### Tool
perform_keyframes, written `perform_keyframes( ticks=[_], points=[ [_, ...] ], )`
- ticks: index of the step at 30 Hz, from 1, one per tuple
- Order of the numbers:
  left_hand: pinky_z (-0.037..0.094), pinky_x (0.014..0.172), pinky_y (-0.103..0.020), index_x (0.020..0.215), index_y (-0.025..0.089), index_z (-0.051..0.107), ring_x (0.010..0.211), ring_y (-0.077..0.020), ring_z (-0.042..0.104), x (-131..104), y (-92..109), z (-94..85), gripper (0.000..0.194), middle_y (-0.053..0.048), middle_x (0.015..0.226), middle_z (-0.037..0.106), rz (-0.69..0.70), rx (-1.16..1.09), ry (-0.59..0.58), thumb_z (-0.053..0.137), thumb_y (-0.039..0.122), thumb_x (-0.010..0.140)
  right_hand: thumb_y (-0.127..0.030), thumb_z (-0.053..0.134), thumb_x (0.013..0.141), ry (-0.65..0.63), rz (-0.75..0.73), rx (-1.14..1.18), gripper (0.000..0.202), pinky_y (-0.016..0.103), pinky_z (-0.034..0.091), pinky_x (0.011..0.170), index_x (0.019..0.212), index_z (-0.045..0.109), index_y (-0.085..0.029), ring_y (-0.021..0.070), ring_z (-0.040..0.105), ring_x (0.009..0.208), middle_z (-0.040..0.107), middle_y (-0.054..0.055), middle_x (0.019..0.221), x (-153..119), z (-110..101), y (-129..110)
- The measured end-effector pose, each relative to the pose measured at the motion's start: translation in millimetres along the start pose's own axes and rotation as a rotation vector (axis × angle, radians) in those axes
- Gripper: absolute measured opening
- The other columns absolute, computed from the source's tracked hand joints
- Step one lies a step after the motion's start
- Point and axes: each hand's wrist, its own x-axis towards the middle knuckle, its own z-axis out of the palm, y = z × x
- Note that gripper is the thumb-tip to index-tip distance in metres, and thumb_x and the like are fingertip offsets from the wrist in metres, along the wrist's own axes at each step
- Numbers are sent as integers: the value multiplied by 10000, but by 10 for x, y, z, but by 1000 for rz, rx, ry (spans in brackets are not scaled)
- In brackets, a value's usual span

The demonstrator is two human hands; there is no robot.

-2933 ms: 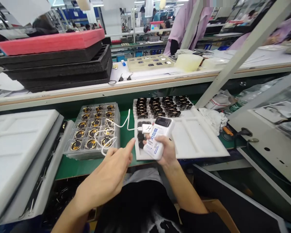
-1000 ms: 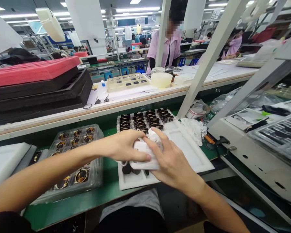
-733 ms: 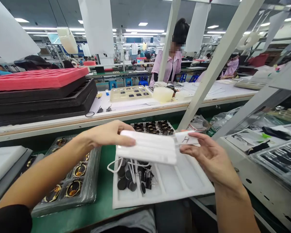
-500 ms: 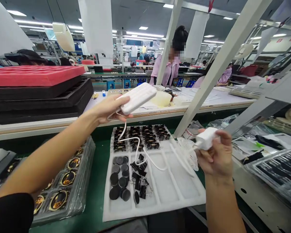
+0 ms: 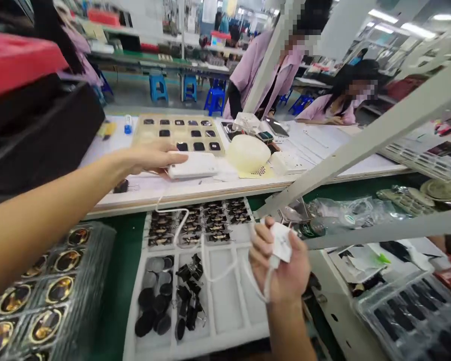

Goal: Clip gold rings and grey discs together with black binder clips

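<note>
My left hand (image 5: 154,156) reaches over the raised shelf, closed around a flat white block (image 5: 193,165) with a cord, like a power strip; its exact kind is unclear. From it a white cord (image 5: 214,277) loops down across a white foam tray (image 5: 225,311). My right hand (image 5: 285,271), above the tray's right side, grips a white power plug (image 5: 281,242) with the cord hanging from it. Compartments of the tray hold black binder clips (image 5: 190,291) and dark round discs (image 5: 154,298); more clips lie in rows at its back.
Clear blister trays (image 5: 48,296) with gold-rimmed round pieces are stacked left. Black foam trays (image 5: 41,135) stand behind them. A slanted white post (image 5: 353,140) crosses the right side. On the shelf are a beige tray (image 5: 143,133) and a cream lump (image 5: 248,154). Two co-workers sit or stand beyond.
The view has tipped downward. My left hand has lowered the white block to just over the shelf. My right hand has moved left and turned, with the plug still in it.
</note>
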Motion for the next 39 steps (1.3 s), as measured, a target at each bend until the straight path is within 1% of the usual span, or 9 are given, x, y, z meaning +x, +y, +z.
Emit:
perform_keyframes(
  ticks=[3, 7, 9, 13, 16, 19, 26, 32, 39],
  points=[
    [504, 894, -432, 974, 140, 711, 1003, -321, 641, -107, -6, 113, 389, -101, 907, 661, -28, 375, 40, 676, 505, 844, -509, 626, 913, 164, 128, 0, 276, 163, 155, 345, 1062, 573, -283, 110, 181, 521, 318, -43, 774, -135, 116, 75],
    [426, 1016, -464, 1138, 143, 639, 1211, -305, 537, -503, 296, 443, 297, -101, 1172, 620, 175, 452, 306, 536, 373, 982, -586, 503, 919, 249, 175, -32, 346, 235, 398, 451, 1099, 556, -297, 145, 400, 596, 422, 1, 824, -205, 330, 99],
    [467, 973, -409, 1176, 167, 605, 1149, -252, 577, -771, 564, 668, 262, -94, 1175, 635, 285, 304, 261, 490, 341, 1017, -559, 527, 900, 262, 174, -49, 347, 325, 520, 604, 1147, 524, -316, 189, 534, 735, 504, 31, 910, -219, 411, 56],
    [542, 851, -350, 1300, 200, 515, 1056, -222, 638, -1253, 1004, 1180, 437, -96, 1209, 645, 493, 92, -125, 601, 465, 964, -486, 682, 897, 337, 85, -150, 372, 368, 557, 858, 1179, 503, -323, 200, 614, 1000, 593, 34, 1111, -278, 424, -132],
    [522, 849, -416, 1343, 154, 479, 1096, -287, 621, -1410, 1081, 1513, 599, -157, 1266, 617, 609, 301, 4, 672, 517, 907, -451, 754, 885, 428, 61, -194, 367, 271, 543, 790, 1124, 538, -275, 153, 624, 906, 623, 12, 1029, -323, 313, -265],
    [476, 782, -404, 1280, 148, 521, 973, -262, 653, -1371, 1004, 1684, 343, -128, 1139, 679, 735, 520, 136, 587, 320, 990, -407, 795, 866, 493, 49, -169, 371, 233, 525, 761, 1096, 549, -250, 133, 631, 884, 644, 1, 1001, -342, 205, -327],
    [433, 765, -366, 1307, 152, 505, 987, -227, 679, -1186, 892, 1596, 334, -118, 1164, 707, 800, 432, 117, 538, 290, 1005, -265, 819, 848, 354, -14, -161, 449, 289, 501, 944, 1214, 559, -245, 152, 657, 1050, 700, 31, 1115, -383, 131, -326],
    [422, 799, -370, 1232, 149, 534, 1023, -244, 673, -1044, 948, 1568, 318, -120, 1166, 707, 785, 443, 15, 537, 379, 1013, -301, 831, 826, 400, -88, -251, 421, 338, 482, 971, 1155, 582, -219, 193, 656, 1086, 711, 63, 1125, -296, 31, -302],
    [464, 767, -363, 1310, 162, 554, 919, -266, 688, -149, 1609, 1284, 454, -119, 1099, 727, 589, 544, -139, 510, 484, 995, -402, 739, 862, 365, 170, -340, 367, 298, 466, 790, 1145, 582, -230, 182, 656, 913, 701, 33, 1000, -447, -162, 95]
  ],
)
